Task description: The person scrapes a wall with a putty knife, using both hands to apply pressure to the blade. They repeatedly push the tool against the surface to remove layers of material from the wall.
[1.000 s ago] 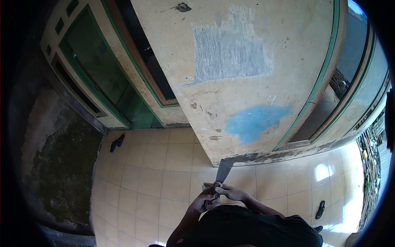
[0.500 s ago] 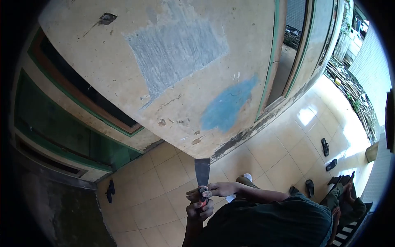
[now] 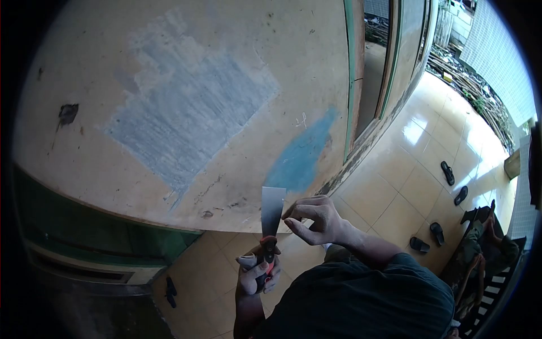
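My left hand is wrapped round the red and black handle of a putty knife, whose wide metal blade points up toward the wall. Just right of the blade is my right hand, fingers bent, with thumb and index fingertips a little apart and nothing visible between them. Behind the blade, the beige wall carries a large grey rough patch and a smaller blue patch.
Black sandals lie on the tiled floor at the right. A person sits on a dark slatted bench at the lower right. A green-framed opening is in the wall. Bamboo poles lie outside.
My right hand has come off the knife and moved to the right of its blade. My left hand still holds the handle. The view has shifted, showing more of the wall.
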Available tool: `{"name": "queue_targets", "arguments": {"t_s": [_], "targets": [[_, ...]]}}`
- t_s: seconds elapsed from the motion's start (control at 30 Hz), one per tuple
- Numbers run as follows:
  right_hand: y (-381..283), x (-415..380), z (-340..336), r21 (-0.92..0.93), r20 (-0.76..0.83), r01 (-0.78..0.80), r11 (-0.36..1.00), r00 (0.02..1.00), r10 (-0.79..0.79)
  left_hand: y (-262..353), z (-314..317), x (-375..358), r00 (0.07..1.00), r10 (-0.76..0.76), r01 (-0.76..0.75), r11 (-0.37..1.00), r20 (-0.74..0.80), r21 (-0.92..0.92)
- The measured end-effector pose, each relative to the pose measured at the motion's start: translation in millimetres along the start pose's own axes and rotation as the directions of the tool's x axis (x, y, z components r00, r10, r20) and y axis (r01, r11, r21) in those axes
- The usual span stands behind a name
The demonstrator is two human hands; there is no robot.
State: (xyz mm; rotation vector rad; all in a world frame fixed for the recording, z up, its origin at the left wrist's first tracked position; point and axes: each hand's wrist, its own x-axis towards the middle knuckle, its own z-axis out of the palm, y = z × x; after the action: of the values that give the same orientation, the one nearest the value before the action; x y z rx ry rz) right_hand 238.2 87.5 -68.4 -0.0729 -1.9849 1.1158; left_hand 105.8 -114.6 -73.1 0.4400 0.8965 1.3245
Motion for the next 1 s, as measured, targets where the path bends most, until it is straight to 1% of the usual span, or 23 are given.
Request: {"name": "queue_targets", "arguments": {"t_s": [0.03,0.07,0.1,0.17,0.2,0.23,0.27,0.3,0.33,0.37,0.47,0.5,0.53,0.57,0.6,0.63,0.7,0.77,0.83,0.87,0.9,0.97,1.0], "targets": [[4.5,13.5,3.1,0.033,-0.168,0.213,0.977,0.964,-0.205,15.0,4.8,7.3,0.999,0.022,-0.024,0.999,0.034,0.045],[8.0,29.6,2.8,0.009,-0.218,0.358,0.934,0.912,-0.348,28.2,11.6,16.7,0.997,0.063,-0.065,0.997,0.051,0.039],[12.1,47.8,2.5,-0.024,-0.263,0.495,0.869,0.835,-0.483,43.6,17.5,23.9,0.998,0.048,-0.05,0.998,0.041,0.048],[23.3,87.4,9.0,-0.096,-0.345,0.651,0.753,0.688,-0.638,70.6,23.0,36.1,0.998,0.006,-0.024,0.944,0.057,0.329],[28.1,101.5,8.1,-0.092,-0.36,0.647,0.757,0.687,-0.632,74.0,21.3,41.7,0.998,0.029,-0.049,0.935,0.063,0.351],[31.9,113.1,6.2,-0.133,-0.271,0.648,0.75,0.704,-0.657,77.1,20.4,46.1,0.998,0.021,-0.039,0.933,0.053,0.358],[34.5,123.0,5.3,-0.17,-0.179,0.652,0.739,0.717,-0.674,80.1,20.2,49.1,0.996,0.084,-0.074,0.944,-0.017,0.322],[35.6,132.2,4.2,-0.165,-0.19,0.65,0.742,0.717,-0.67,83.0,20.4,51.8,0.986,0.145,-0.114,0.951,-0.087,0.288],[35.9,140.1,3.0,-0.18,-0.112,0.638,0.748,0.742,-0.661,86.2,24.4,57.8,0.975,0.187,-0.143,0.941,-0.119,0.307],[37.5,146.4,5.2,-0.198,-0.035,0.627,0.753,0.764,-0.645,86.1,21.8,59.6,0.975,0.182,-0.135,0.94,-0.124,0.313],[41.1,160.3,22.1,-0.205,-0.116,0.666,0.717,0.711,-0.693,86.5,17.0,63.3,0.935,0.344,-0.31,0.913,-0.091,0.266],[40.0,163.7,26.3,-0.22,-0.148,0.683,0.697,0.682,-0.716,90.8,17.7,64.6,0.936,0.341,-0.307,0.914,-0.091,0.267],[38.7,167.5,29.6,-0.187,-0.196,0.69,0.699,0.672,-0.715,95.9,18.7,65.5,0.941,0.328,-0.305,0.927,-0.08,0.217],[37.7,170.1,31.8,-0.188,-0.196,0.688,0.701,0.673,-0.713,99.2,18.1,66.7,0.946,0.315,-0.301,0.939,-0.068,0.167],[36.8,172.4,33.6,-0.193,-0.242,0.665,0.721,0.68,-0.692,98.2,13.2,68.6,0.945,0.322,-0.316,0.944,-0.055,0.096],[36.9,173.8,34.8,-0.197,-0.29,0.64,0.743,0.685,-0.668,100.2,11.1,69.2,0.947,0.315,-0.309,0.946,-0.057,0.1],[40.8,176.1,33.2,-0.208,-0.335,0.626,0.751,0.676,-0.656,106.1,12.0,74.4,0.976,0.218,-0.219,0.975,-0.027,-0.038],[47.4,181.5,29.8,-0.224,-0.38,0.608,0.762,0.665,-0.643,109.1,10.7,81.1,0.978,0.2,-0.201,0.98,-0.052,-0.006],[57.5,188.2,24.8,-0.25,-0.44,0.652,0.716,0.582,-0.684,116.2,20.2,96.6,0.978,0.185,-0.192,0.979,-0.095,-0.072],[60.8,192.8,26.1,-0.283,-0.464,0.648,0.707,0.552,-0.692,117.9,15.5,101.5,0.98,0.192,-0.198,0.972,-0.058,-0.124],[59.5,191.1,27.0,-0.284,-0.469,0.641,0.713,0.555,-0.686,116.7,15.5,99.6,0.981,0.183,-0.19,0.974,-0.061,-0.123],[53.6,187.7,26.1,-0.233,-0.5,0.643,0.73,0.564,-0.657,113.7,19.6,94.3,0.97,0.242,-0.243,0.97,-0.031,-0.029],[51.0,184.0,30.0,-0.195,-0.504,0.668,0.718,0.56,-0.658,112.8,21.7,88.3,0.978,0.206,-0.206,0.978,-0.02,-0.007]]}}
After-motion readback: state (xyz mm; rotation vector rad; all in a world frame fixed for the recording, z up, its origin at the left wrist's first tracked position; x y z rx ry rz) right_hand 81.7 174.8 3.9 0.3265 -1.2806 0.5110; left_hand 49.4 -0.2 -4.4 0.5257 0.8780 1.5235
